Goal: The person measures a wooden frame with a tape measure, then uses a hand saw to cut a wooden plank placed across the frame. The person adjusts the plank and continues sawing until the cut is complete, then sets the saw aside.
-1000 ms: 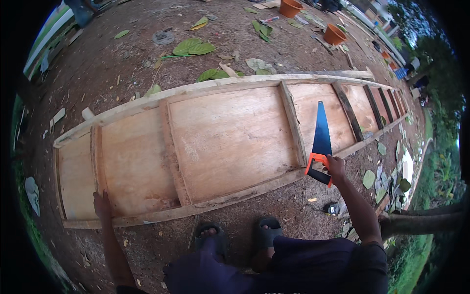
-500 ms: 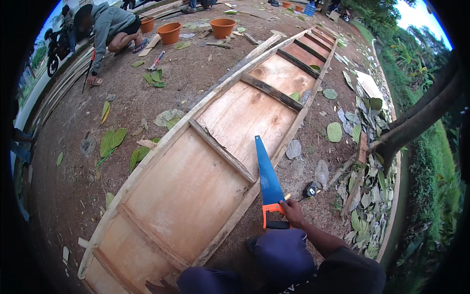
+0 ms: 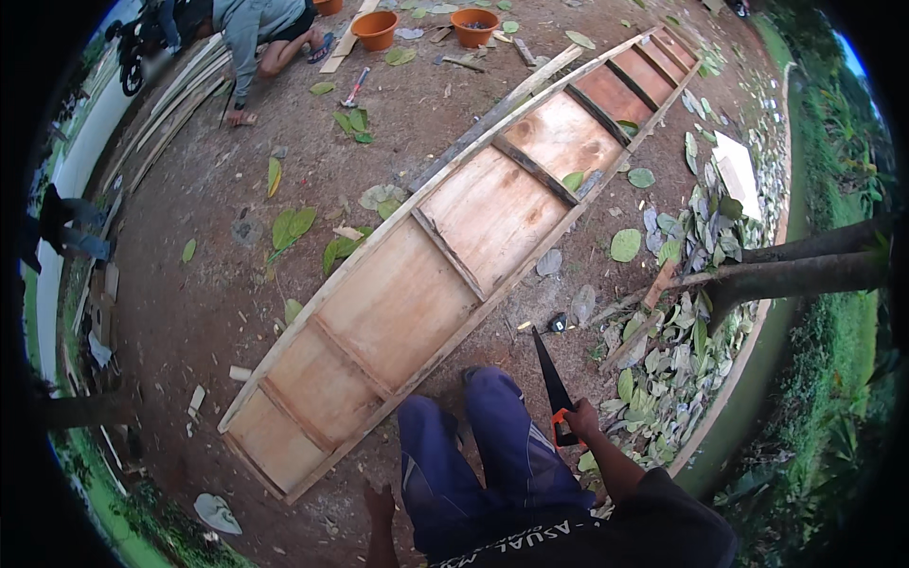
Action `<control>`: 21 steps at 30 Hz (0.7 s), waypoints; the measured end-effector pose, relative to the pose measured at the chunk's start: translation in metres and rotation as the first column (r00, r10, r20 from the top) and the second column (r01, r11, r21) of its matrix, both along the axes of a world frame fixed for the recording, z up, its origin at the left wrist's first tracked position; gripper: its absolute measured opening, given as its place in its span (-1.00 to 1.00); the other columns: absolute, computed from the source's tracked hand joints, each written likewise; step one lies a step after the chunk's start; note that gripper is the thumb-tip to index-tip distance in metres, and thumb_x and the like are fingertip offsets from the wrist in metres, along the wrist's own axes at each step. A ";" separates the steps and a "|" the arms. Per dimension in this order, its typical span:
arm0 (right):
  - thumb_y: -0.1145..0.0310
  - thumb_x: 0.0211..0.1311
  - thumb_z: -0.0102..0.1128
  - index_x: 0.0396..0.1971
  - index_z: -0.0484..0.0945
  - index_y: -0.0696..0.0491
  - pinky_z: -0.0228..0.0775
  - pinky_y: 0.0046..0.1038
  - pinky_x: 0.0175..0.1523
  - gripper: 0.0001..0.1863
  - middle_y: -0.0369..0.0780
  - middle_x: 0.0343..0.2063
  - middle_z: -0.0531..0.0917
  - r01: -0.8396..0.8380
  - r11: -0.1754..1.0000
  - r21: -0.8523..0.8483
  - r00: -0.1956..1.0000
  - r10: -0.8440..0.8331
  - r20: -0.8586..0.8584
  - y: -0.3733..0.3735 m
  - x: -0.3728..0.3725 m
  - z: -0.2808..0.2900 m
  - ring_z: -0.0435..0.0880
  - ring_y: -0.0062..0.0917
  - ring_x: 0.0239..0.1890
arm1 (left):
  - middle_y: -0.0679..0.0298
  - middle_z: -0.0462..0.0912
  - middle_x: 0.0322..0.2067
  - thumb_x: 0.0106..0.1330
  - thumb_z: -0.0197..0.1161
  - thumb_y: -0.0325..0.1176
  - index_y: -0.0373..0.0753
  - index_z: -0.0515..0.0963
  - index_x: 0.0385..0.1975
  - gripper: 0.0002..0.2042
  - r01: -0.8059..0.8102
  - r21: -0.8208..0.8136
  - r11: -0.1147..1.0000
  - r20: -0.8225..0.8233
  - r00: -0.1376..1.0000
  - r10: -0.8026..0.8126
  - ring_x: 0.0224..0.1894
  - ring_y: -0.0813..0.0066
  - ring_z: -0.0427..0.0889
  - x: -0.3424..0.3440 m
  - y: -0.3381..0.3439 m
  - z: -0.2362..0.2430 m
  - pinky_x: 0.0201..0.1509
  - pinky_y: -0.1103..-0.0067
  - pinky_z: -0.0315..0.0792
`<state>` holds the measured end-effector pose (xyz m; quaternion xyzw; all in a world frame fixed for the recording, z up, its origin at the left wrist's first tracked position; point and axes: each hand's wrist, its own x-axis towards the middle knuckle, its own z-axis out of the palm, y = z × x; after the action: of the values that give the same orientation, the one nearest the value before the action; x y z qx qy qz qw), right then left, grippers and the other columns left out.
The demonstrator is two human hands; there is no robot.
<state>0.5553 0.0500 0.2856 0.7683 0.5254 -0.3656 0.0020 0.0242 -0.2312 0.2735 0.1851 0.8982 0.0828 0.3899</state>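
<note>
My right hand is closed round the orange and black handle of a hand saw, right of my knees. Its dark blade points away from me, tip toward a tape measure on the ground. At my left side hangs my left hand, holding nothing, its fingers loosely apart. Just beyond my legs lies a long plywood panel in a wooden frame, narrowing toward the far right. Several wooden crosspieces span it. Neither hand touches the panel.
A person crouches at far left near long planks. Orange buckets and a hammer lie beyond the panel. On the right are a leaf heap and a tree trunk. Another person stands at the left edge.
The saw has moved from over the panel's near edge to the right and down beside my leg, its blade turned edge-on. My left hand has come away from the panel. My view has shifted back.
</note>
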 end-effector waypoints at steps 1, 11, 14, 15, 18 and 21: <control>0.11 0.00 0.49 -0.18 0.55 0.28 0.62 -0.08 -0.16 -0.43 0.11 -0.33 0.73 -0.022 0.996 -0.087 0.998 0.027 0.051 -0.011 0.010 0.034 0.76 0.02 -0.25 | -0.28 0.50 0.22 0.33 0.34 -0.11 -0.47 0.28 0.38 -0.26 -0.071 -0.126 0.990 0.109 0.990 0.085 0.29 -0.17 0.49 0.007 0.052 0.087 0.37 0.20 0.35; 0.37 -0.14 0.46 -0.35 0.65 0.30 0.65 -0.21 -0.27 -0.64 0.03 -0.44 0.76 -0.136 0.831 -0.539 0.984 0.176 0.023 0.048 0.012 0.225 0.81 -0.17 -0.41 | 0.24 0.68 -0.30 0.45 0.24 -0.16 -0.31 0.60 0.02 -0.66 -0.440 0.289 0.851 0.145 0.898 0.415 -0.27 0.46 0.64 -0.010 0.068 0.391 -0.20 0.51 0.51; 0.40 -0.02 0.31 -0.18 0.63 0.27 0.61 -0.13 -0.06 -0.63 0.10 -0.26 0.75 -0.341 0.878 -0.335 0.928 0.371 0.028 0.085 -0.001 0.206 0.78 -0.05 -0.16 | 0.26 0.67 -0.31 0.46 0.23 -0.19 -0.35 0.58 0.04 -0.65 -0.479 0.410 0.776 0.187 0.877 0.443 -0.26 0.46 0.64 0.010 0.071 0.408 -0.17 0.51 0.52; 0.40 0.02 0.26 -0.12 0.62 0.26 0.59 -0.10 0.03 -0.61 0.13 -0.18 0.73 -0.318 0.905 -0.282 0.941 0.337 0.021 0.098 -0.013 0.211 0.75 0.00 -0.06 | 0.26 0.67 -0.31 0.46 0.22 -0.20 -0.36 0.57 0.05 -0.65 -0.474 0.445 0.760 0.186 0.879 0.439 -0.25 0.46 0.64 0.020 0.066 0.406 -0.17 0.51 0.53; 0.40 0.08 0.19 0.03 0.58 0.25 0.51 -0.07 0.17 -0.53 0.18 -0.06 0.69 -0.299 0.945 -0.130 0.951 0.306 0.039 0.137 -0.026 0.192 0.68 0.07 0.05 | 0.26 0.66 -0.30 0.47 0.21 -0.23 -0.39 0.58 0.03 -0.67 -0.581 0.337 0.741 0.207 0.813 0.543 -0.25 0.45 0.65 0.063 0.034 0.360 -0.21 0.49 0.55; 0.41 0.17 0.21 0.12 0.56 0.22 0.52 -0.07 0.17 -0.52 0.17 -0.07 0.69 -0.288 0.949 0.128 0.956 0.293 -0.018 0.157 -0.048 0.206 0.68 0.08 0.03 | 0.09 0.71 -0.27 0.40 0.27 -0.20 -0.41 0.63 -0.02 -0.63 0.059 0.056 0.997 0.145 0.987 -0.066 -0.17 0.29 0.71 0.107 -0.016 0.302 -0.14 0.34 0.58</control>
<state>0.5073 0.2068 0.4921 0.6744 0.6543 -0.3421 -0.0018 0.1313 -0.2475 0.5755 0.2166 0.8583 0.1073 0.4526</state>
